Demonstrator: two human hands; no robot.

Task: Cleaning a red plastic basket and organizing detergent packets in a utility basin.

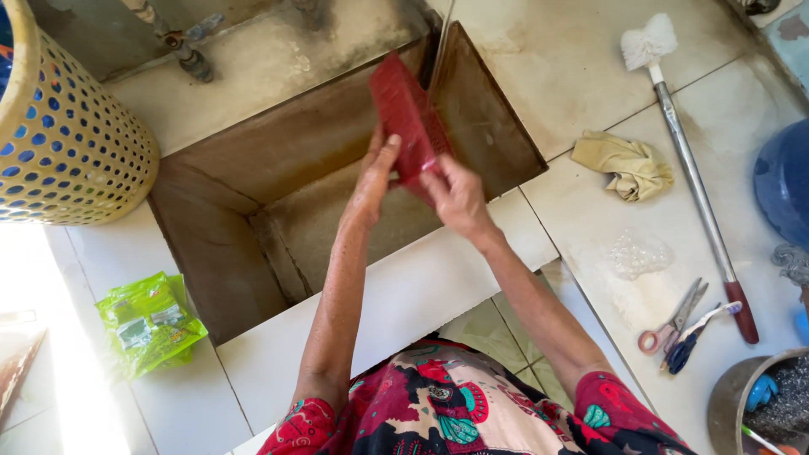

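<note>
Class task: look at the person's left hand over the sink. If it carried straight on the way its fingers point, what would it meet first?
The left hand already touches the red tray; past it, probably the sink's back wall, though depth is unclear.

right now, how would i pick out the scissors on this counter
Start at the deep brown sink and go to the tiled counter on its right. Follow the long brush down to its dark red grip; the scissors lie just left of it. Their pinkish handles set them apart from the blue-and-white tool touching them.
</note>
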